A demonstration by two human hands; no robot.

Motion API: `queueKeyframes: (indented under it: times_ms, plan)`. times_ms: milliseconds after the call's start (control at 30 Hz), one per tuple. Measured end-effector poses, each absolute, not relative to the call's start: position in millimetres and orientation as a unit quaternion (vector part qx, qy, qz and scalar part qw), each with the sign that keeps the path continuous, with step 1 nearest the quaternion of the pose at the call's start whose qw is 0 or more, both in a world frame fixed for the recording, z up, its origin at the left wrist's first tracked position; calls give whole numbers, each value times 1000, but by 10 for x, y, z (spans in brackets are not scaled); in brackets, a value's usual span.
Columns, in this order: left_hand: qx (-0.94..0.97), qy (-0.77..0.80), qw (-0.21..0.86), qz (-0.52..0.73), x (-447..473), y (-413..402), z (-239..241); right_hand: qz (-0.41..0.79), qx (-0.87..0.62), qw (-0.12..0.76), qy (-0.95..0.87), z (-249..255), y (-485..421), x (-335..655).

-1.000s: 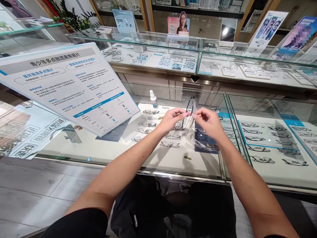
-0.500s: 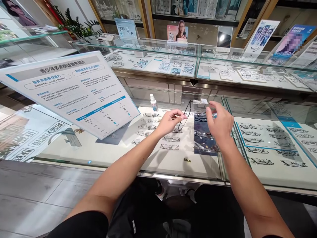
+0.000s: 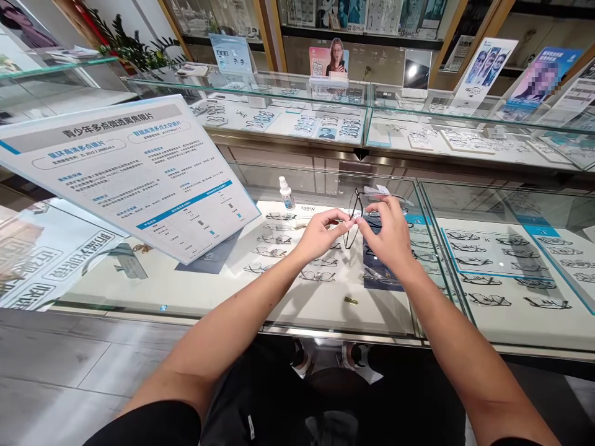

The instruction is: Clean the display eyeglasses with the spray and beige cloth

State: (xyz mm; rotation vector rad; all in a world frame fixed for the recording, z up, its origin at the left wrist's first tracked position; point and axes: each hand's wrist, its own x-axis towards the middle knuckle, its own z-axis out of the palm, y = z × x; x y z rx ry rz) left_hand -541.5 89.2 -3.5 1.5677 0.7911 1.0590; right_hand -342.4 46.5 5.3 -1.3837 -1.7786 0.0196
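A thin black-framed pair of eyeglasses [image 3: 357, 199] is held up on edge above the glass counter. My left hand [image 3: 321, 234] pinches its frame between thumb and fingers. From the other side, my right hand [image 3: 389, 234] has its thumb at the middle of the frame and its fingers bent by a temple arm. Clear temple ends with a small white tag [image 3: 382, 189] stick out above my right fingers. How firmly the right fingertips grip is partly hidden. Under the counter glass lie rows of eyeglasses [image 3: 317, 276] and a dark blue panel [image 3: 369, 280].
A white spray bottle [image 3: 287, 194] stands on the counter behind my left hand. At left, a large printed sign [image 3: 139, 179] leans over the counter. A small gold-coloured piece [image 3: 351, 300] lies near the front edge. More display cases [image 3: 297, 136] stand behind.
My right hand has come left and down from the tagged temple ends to the middle of the eyeglasses. The frame has turned somewhat, while my left hand stays on it.
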Motion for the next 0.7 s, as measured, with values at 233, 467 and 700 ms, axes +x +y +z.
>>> queueKeyframes:
  times_ms: [233,467,700]
  plan:
    - [585,338,526,517,-5440,950,-57,-23,-584,476,-657,19,567,-3241]
    - [546,333,495,588,-5523,1049,-61,37,-658,451,-601,-89,612,-3211]
    - [561,332,487,581,-5467,984,-72,-75,-609,405,-678,75,423,-3436]
